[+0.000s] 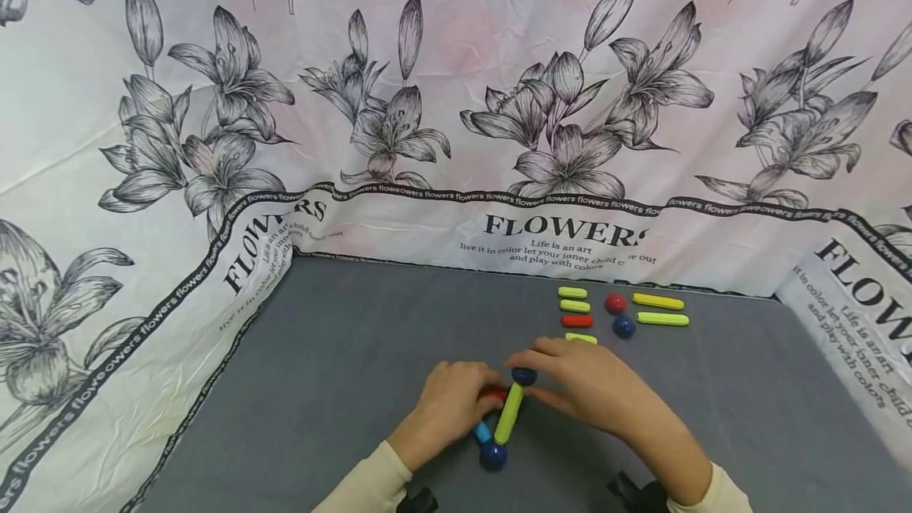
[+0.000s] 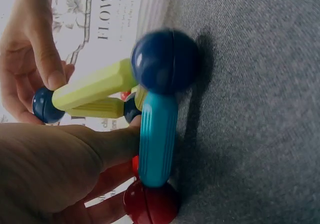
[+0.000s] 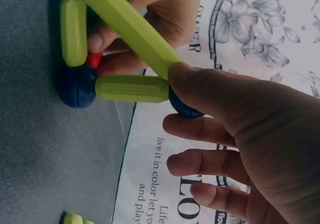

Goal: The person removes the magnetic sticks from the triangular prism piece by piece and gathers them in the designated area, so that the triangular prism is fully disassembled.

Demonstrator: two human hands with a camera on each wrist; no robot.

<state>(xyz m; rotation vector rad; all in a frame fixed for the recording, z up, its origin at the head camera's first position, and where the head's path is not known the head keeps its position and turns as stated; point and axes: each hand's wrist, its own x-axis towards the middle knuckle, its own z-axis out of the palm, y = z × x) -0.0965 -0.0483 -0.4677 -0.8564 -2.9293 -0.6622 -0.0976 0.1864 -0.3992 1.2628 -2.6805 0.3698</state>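
Note:
Toy balls and sticks are joined into a small frame on the cloth. My right hand (image 1: 594, 386) pinches a dark blue ball (image 1: 524, 376) at its raised top between thumb and fingers. From that ball a long yellow-green stick (image 1: 509, 416) slopes down to another dark blue ball (image 1: 493, 456). A short yellow-green stick (image 3: 132, 88) also runs from the held ball to a lower dark blue ball (image 3: 77, 86). Low at the frame, my left hand (image 1: 452, 398) pinches a red stick (image 3: 93, 59), mostly hidden. Beside its thumb a light blue stick (image 2: 158, 139) joins a red ball (image 2: 151, 202).
Beyond my right hand lie loose pieces: a red ball (image 1: 616, 303), a dark blue ball (image 1: 623, 327), a red stick (image 1: 577, 321) and several yellow-green sticks (image 1: 663, 319). Flower-printed cloth (image 1: 399, 220) hangs behind the grey surface (image 1: 342, 331).

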